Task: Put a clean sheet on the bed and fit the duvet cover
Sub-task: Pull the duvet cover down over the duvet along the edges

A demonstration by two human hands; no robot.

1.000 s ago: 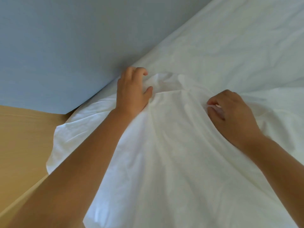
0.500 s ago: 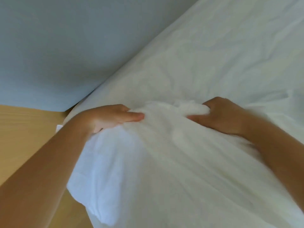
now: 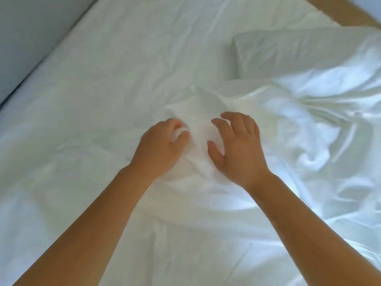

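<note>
Both hands at a bunched peak of white duvet cover (image 3: pixel 299 120), down and to the left of the pillow (image 3: pixel 288 50).

The left hand (image 3: pixel 160 147) is the one with a hold: fingers curled in, thumb closing against them, a small fold of the cover pinched between. The right hand (image 3: pixel 237 149), nearer the pillow's side, is spread wide with fingers loosely bent and gripping nothing; whether its palm touches the cloth cannot be told. Between the two hands the cover rises to a soft point aimed at the pillow's lower left corner. Under the pillow's lower edge the rest of the cover lies in deep rumples. Left of the pillow, the sheet (image 3: pixel 103 79) lies flat on the bed, running out to the grey wall (image 3: pixel 31 27) far from the pillow.
</note>
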